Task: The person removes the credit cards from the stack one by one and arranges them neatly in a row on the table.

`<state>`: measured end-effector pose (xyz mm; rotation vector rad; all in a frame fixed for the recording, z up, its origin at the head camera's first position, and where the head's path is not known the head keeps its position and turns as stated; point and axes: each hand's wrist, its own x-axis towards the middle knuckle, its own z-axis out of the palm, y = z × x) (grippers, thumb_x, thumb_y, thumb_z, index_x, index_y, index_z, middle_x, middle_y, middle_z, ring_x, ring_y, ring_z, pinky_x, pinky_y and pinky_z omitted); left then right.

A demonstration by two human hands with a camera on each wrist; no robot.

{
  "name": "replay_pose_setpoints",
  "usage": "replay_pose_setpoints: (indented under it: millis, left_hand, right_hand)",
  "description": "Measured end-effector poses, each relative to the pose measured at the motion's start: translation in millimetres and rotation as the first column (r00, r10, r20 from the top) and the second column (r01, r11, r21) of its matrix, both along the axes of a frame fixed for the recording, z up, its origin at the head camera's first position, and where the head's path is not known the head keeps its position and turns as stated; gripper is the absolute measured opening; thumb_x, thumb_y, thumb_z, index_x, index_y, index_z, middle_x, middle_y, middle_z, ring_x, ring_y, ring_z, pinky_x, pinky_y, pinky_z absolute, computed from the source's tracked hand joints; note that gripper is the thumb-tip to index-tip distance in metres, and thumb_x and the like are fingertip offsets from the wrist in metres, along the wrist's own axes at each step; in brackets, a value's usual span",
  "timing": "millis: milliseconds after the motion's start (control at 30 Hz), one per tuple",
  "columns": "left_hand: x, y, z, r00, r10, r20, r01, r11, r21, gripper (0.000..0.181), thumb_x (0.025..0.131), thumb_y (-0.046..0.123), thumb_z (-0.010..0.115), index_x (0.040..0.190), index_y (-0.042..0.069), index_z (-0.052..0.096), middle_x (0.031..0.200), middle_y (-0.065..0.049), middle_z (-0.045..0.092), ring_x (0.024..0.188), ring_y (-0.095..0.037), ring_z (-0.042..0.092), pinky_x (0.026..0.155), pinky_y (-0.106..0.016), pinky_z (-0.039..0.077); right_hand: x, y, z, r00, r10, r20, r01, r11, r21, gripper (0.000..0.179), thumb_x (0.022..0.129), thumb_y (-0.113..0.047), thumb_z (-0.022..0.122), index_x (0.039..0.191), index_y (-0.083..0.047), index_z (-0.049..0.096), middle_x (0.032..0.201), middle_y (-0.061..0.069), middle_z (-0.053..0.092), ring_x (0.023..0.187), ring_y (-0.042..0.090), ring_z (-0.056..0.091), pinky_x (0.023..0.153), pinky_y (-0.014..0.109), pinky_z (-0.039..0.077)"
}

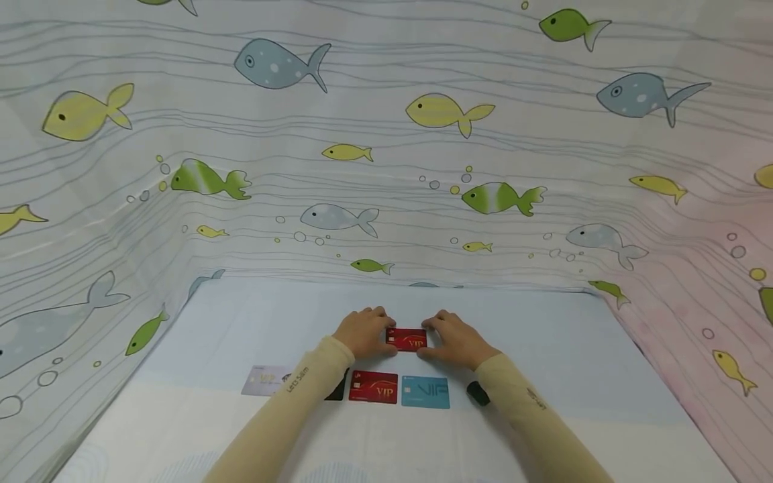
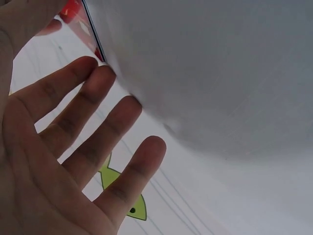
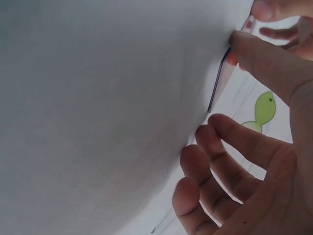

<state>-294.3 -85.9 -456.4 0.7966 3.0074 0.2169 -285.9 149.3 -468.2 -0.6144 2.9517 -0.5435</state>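
Observation:
A red VIP card lies on the white-covered table between the two hands. The left hand pinches its left end, thumb at the near corner and index finger at the far one. At the other end, the right hand holds it likewise between thumb and index finger. The remaining fingers of both hands are spread and loosely bent, as the wrist views show. In the left wrist view the card appears nearly edge-on. Its edge also shows in the right wrist view, by the thumb.
Closer to the person lies a row of cards: a pale silver one, a black one partly under the left sleeve, a second red VIP card and a blue one. A small dark object sits by the right sleeve. Fish-patterned cloth surrounds the table.

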Motion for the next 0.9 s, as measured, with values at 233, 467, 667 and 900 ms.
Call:
replay_pose_setpoints:
  millis: [233,467,667,900]
  left_hand:
    - [-1.0,3.0,0.0,1.0,-0.012,-0.027,0.011,1.0,-0.008,0.05,0.083,0.047,0.081,0.123,0.017,0.074,0.109,-0.001,0.065,0.093,-0.019,0.062,0.089,-0.041,0.055]
    - [1.7,4.7,1.0,1.0,0.004,0.002,-0.004,1.0,-0.002,0.049,0.083,0.046,0.081,0.122,0.017,0.074,0.109,-0.002,0.064,0.095,-0.02,0.06,0.091,-0.042,0.054]
    - [2.8,3.8,3.0,1.0,0.008,0.016,-0.008,1.0,0.012,0.049,0.084,0.045,0.081,0.122,0.017,0.073,0.112,-0.003,0.063,0.099,-0.02,0.06,0.093,-0.042,0.053]
    - [2.8,3.2,2.2,1.0,0.013,0.022,-0.014,1.0,0.027,0.05,0.083,0.045,0.082,0.124,0.017,0.072,0.114,-0.003,0.063,0.102,-0.021,0.06,0.095,-0.043,0.052]
  right_hand:
    - [-1.9,-3.2,3.4,1.0,-0.01,-0.014,0.01,1.0,0.016,0.052,0.082,-0.044,0.084,0.123,-0.015,0.07,0.117,0.004,0.063,0.109,0.022,0.057,0.099,0.045,0.05]
    - [0.1,-4.1,2.8,1.0,-0.025,0.004,0.025,1.0,0.018,0.051,0.081,-0.044,0.084,0.122,-0.017,0.072,0.117,0.002,0.062,0.11,0.022,0.057,0.099,0.046,0.05]
    - [0.6,-4.3,1.4,1.0,-0.026,-0.018,0.027,0.999,0.038,0.052,0.082,-0.046,0.084,0.123,-0.017,0.07,0.118,0.002,0.062,0.11,0.022,0.058,0.1,0.046,0.05]
    - [1.4,-5.3,1.6,0.998,-0.014,-0.065,0.017,0.999,0.043,0.051,0.082,-0.045,0.084,0.121,-0.016,0.068,0.121,0.004,0.062,0.111,0.023,0.058,0.102,0.045,0.049]
